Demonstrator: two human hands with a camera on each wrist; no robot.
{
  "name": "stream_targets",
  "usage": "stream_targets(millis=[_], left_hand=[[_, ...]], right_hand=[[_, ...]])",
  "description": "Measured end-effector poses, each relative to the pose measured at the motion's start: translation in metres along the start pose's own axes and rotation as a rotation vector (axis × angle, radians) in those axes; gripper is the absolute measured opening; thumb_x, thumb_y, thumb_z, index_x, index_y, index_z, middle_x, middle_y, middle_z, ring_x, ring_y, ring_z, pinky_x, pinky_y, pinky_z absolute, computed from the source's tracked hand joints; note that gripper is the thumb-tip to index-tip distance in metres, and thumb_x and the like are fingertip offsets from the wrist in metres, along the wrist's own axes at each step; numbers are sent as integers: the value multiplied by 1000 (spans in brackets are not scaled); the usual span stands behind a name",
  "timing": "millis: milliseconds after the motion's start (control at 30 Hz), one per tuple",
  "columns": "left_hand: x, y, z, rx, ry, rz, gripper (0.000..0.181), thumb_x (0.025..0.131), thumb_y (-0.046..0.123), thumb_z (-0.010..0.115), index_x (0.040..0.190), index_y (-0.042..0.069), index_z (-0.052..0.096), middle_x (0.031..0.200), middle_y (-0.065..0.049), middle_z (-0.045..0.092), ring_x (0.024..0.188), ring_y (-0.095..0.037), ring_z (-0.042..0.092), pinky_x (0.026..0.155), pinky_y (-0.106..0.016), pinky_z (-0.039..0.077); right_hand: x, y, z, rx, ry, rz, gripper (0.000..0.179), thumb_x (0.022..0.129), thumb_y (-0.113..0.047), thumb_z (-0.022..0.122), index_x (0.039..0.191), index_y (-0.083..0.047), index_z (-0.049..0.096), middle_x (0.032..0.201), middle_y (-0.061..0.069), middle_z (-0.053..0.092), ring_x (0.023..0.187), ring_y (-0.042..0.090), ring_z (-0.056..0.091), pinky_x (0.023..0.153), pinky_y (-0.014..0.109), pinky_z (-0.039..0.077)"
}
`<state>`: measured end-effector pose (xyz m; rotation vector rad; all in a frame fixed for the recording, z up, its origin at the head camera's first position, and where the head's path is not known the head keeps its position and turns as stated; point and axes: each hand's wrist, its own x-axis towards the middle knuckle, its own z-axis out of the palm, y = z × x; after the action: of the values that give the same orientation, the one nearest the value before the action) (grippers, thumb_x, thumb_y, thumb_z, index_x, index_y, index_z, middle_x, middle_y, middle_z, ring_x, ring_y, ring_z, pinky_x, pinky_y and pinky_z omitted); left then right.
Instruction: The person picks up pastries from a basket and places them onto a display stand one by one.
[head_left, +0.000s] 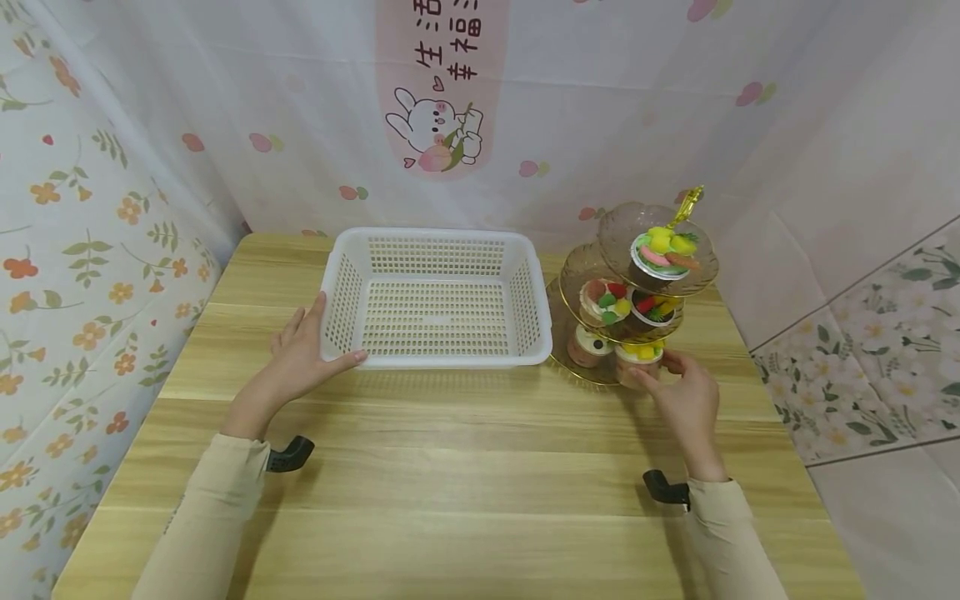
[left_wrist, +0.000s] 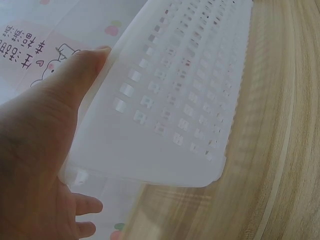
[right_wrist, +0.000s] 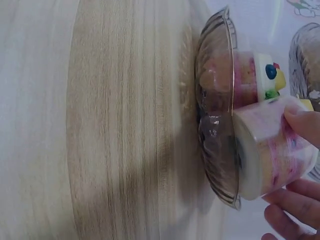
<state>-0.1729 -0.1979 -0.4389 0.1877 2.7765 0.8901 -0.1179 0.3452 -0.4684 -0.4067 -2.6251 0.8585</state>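
Observation:
My right hand (head_left: pixel 686 404) grips a small toy cake cup (right_wrist: pixel 280 147) with pink-striped sides and yellow topping, thumb on one side and fingers on the other. The cup is tilted at the rim of the bottom tier (right_wrist: pixel 216 107) of a three-tier stand; another cake cup (right_wrist: pixel 245 75) stands on that tier beside it. At the white plastic basket (head_left: pixel 438 362), my left hand (head_left: pixel 300 354) rests on the near left corner. Its thumb (left_wrist: pixel 92 62) lies straight along the front rim, the other fingers spread along the left side.
Above, the stand's middle tier (head_left: pixel 567 287) bears fruit-topped cakes (head_left: pixel 604 303), and its top tier (head_left: pixel 618 221) one more cake (head_left: pixel 662 252). A gold handle (head_left: pixel 688 206) rises from the top. The wooden table (head_left: pixel 480 492) ends at a printed curtain (head_left: pixel 300 108) behind.

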Motion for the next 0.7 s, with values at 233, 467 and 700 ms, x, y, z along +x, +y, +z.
stream_targets(millis=[233, 467, 700], left_hand=[[1, -1, 1, -3, 1, -1, 123, 83, 67, 65, 157, 14, -18, 166, -24, 3, 151, -52, -6, 109, -79, -3], [2, -2, 1, -9, 8, 2, 124, 82, 68, 65, 157, 13, -17, 167, -23, 2, 151, -52, -5, 109, -79, -4], [1, -2, 1, -8, 8, -1, 125, 82, 68, 65, 157, 13, -17, 167, -22, 2, 151, -52, -5, 109, -79, -3]], right_hand=[[2, -1, 4, -5, -7, -8, 60, 78, -29, 84, 123, 4, 64, 114, 27, 70, 107, 42, 62, 95, 55, 41], [6, -3, 10, -3, 28, -43, 59, 75, -25, 87, 120, 6, 66, 111, 26, 72, 104, 43, 66, 91, 56, 44], [9, -2, 16, -1, 38, -63, 55, 75, -24, 87, 117, 6, 67, 108, 26, 72, 103, 43, 66, 90, 55, 45]])
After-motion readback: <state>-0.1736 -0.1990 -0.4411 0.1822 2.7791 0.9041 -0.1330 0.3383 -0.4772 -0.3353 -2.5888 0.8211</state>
